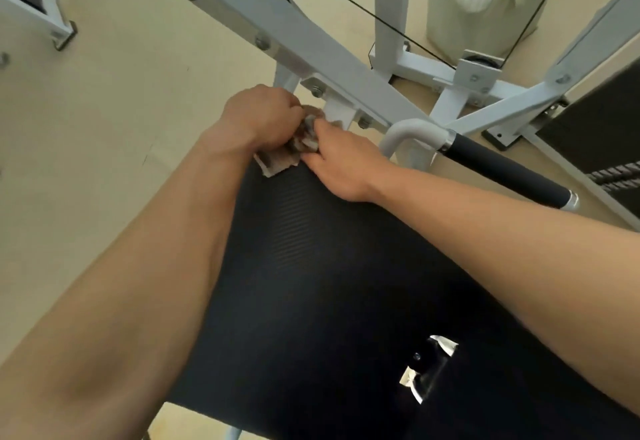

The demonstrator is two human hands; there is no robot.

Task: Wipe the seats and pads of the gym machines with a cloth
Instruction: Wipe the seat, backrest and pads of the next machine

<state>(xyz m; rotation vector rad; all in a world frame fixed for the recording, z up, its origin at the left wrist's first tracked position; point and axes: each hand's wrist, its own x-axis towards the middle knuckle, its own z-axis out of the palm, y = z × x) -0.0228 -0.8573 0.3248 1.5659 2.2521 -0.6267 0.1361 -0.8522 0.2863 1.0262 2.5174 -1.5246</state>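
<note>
Gripping one brownish cloth [282, 153] between them, the left hand [261, 117] and right hand [341, 162] bunch it at the far edge of the single black seat pad [311, 283], fingers curled closed on the fabric, probably regathering a fresh face for wiping. One padded handle [502, 165] lies beside the pad's right edge.

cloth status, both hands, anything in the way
Left hand and right hand both gripping cloth. Cloth at far edge of black pad. Nothing blocking the pad.
</note>
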